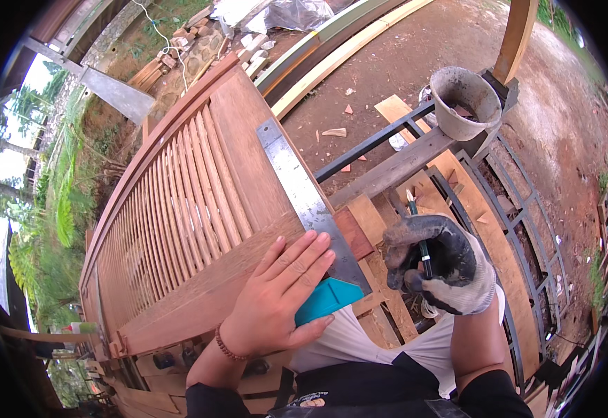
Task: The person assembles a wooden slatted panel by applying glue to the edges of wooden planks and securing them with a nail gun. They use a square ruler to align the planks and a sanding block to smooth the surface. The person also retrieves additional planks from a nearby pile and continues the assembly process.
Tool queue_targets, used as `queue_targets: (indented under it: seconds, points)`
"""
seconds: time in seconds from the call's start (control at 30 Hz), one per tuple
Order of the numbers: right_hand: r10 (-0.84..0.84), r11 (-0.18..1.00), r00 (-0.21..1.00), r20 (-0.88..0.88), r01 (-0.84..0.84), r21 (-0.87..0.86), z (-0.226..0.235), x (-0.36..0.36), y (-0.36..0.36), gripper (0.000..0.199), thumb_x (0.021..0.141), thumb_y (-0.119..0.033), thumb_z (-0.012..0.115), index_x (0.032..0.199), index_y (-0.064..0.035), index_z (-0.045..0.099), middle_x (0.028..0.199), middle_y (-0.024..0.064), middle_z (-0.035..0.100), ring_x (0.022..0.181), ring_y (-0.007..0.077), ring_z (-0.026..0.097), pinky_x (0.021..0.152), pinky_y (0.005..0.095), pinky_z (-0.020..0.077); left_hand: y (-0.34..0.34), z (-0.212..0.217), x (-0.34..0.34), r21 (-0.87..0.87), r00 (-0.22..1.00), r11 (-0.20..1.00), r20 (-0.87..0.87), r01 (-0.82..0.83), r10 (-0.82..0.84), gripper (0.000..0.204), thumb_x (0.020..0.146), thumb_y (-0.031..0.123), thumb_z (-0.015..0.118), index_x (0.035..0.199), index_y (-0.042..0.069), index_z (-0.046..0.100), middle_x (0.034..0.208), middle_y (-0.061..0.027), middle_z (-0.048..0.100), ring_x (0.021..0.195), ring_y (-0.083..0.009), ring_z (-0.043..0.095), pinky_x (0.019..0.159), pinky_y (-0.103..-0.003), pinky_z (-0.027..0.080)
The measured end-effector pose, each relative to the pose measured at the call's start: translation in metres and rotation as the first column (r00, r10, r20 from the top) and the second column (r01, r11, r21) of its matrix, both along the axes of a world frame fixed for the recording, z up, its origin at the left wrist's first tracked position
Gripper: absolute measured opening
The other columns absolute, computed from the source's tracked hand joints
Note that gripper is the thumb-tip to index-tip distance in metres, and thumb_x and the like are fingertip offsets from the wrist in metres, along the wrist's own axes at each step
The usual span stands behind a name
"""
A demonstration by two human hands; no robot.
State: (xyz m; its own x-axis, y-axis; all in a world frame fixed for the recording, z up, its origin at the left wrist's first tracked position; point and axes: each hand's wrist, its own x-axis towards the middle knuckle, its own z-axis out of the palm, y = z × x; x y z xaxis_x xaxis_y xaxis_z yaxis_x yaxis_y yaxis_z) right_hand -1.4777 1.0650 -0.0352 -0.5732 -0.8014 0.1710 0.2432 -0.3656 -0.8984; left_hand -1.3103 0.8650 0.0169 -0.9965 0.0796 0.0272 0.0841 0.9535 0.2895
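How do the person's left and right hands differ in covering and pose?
The left hand is bare, with a beaded bracelet at the wrist; the right hand wears a pale, dark-coated glove.
The left hand lies palm down with fingers extended over the try square; the right hand is curled around a slim pencil.
Both come from dark sleeves.

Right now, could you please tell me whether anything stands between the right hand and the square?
Nothing visible does: the right hand, holding a pencil, faces the square's right edge openly. The left hand rests on the square from the other side.
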Motion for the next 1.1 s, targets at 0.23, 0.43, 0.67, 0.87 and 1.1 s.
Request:
queue_targets:
  seconds: [0.23, 0.43, 0.67, 0.87, 1.1]
  points:
    - [-0.174, 0.985, 0.985, 0.022, 0.174, 0.010, 0.004, 0.003, -0.018, 0.034, 0.095, -0.025, 0.058, 0.112, 0.0040, 0.062, 0.079, 0.0088, 0.063, 0.064, 0.0113, 0.060, 0.055, 0.0218, 0.0463, 0.001, -0.005, 0.000, 0.014, 1.000, 1.000, -0.012, -0.011, 0.012, 0.068, 0.078, 0.038, 0.061, 0.131, -0.003, 0.051, 0.140, -0.0202, 0.047, 0.134, -0.0347, 0.041, 0.113, -0.046, 0.024]
    - [-0.256, 0.953, 0.873, -0.415, 0.299, 0.040, -0.009, 0.001, -0.042, 0.029, 0.077, 0.000, 0.059, 0.105, 0.0015, 0.064, 0.089, 0.0165, 0.065, 0.075, 0.0291, 0.066, 0.070, 0.0337, 0.0515, 0.001, 0.000, 0.001, 0.017, 1.000, 1.000, 0.002, -0.021, 0.021, 0.069, 0.076, 0.037, 0.062, 0.133, -0.001, 0.050, 0.142, -0.0193, 0.045, 0.135, -0.0338, 0.039, 0.113, -0.047, 0.023]
    - [-0.275, 0.936, 0.759, -0.591, 0.352, 0.016, -0.003, 0.001, -0.053, 0.028, 0.078, -0.002, 0.064, 0.106, -0.0012, 0.064, 0.091, 0.0174, 0.065, 0.075, 0.0310, 0.066, 0.068, 0.0336, 0.0524, -0.001, -0.001, 0.002, 0.041, 1.000, 0.999, 0.017, -0.024, 0.024, 0.071, 0.075, 0.036, 0.062, 0.135, -0.001, 0.048, 0.144, -0.0185, 0.042, 0.137, -0.0322, 0.037, 0.114, -0.047, 0.022]
    - [-0.200, 0.946, 0.756, -0.624, 0.314, 0.078, -0.001, 0.004, -0.056, 0.027, 0.078, -0.003, 0.064, 0.105, -0.0024, 0.064, 0.094, 0.0174, 0.066, 0.080, 0.0340, 0.065, 0.070, 0.0373, 0.0529, -0.002, -0.001, 0.004, 0.053, 1.000, 0.998, 0.013, -0.027, 0.027, 0.072, 0.075, 0.036, 0.062, 0.135, -0.001, 0.048, 0.144, -0.0183, 0.042, 0.137, -0.0317, 0.036, 0.114, -0.047, 0.022]
    - [-0.237, 0.929, 0.662, -0.712, 0.367, 0.032, 0.000, 0.005, -0.057, 0.028, 0.078, -0.004, 0.064, 0.106, -0.0024, 0.063, 0.094, 0.0175, 0.065, 0.081, 0.0358, 0.064, 0.072, 0.0394, 0.0525, -0.001, -0.003, 0.006, 0.061, 1.000, 0.998, 0.013, -0.023, 0.022, 0.072, 0.075, 0.035, 0.062, 0.135, 0.000, 0.047, 0.145, -0.0177, 0.042, 0.137, -0.0312, 0.036, 0.114, -0.046, 0.021]
